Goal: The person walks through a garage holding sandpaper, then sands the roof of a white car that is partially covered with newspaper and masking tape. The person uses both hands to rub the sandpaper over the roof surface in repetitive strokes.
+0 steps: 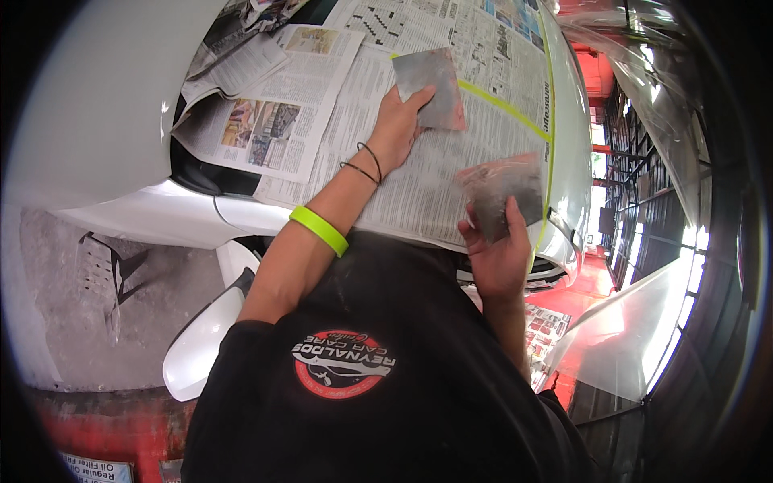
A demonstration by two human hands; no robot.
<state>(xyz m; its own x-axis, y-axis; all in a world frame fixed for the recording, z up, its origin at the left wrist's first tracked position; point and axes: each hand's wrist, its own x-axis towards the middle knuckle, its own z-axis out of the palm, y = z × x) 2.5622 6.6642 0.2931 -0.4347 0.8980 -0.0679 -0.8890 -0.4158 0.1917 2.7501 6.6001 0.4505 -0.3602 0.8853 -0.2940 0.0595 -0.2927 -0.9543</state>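
Note:
My left hand (394, 133) is closed on a thin grey rectangular plate (423, 72), its thumb lying across the face. Pinkish smears run along the plate's lower and right edges. It sits over the newspaper (386, 185) that covers the car window; whether it touches the paper I cannot tell. Closer to my body and to the right, my right hand (498, 262) grips a second flat plate (495, 189) between thumb and fingers. That one is tilted, darker grey, with pinkish paste smeared along its far edge. A gap separates the two plates.
Yellow-green tape (507, 109) crosses the newspaper and runs down its right side. Around it is the white car body (88, 105), with a white side mirror (205, 330) at lower left. Loose crumpled paper (241, 68) lies at the upper left. Clear plastic sheeting (636, 322) hangs at right.

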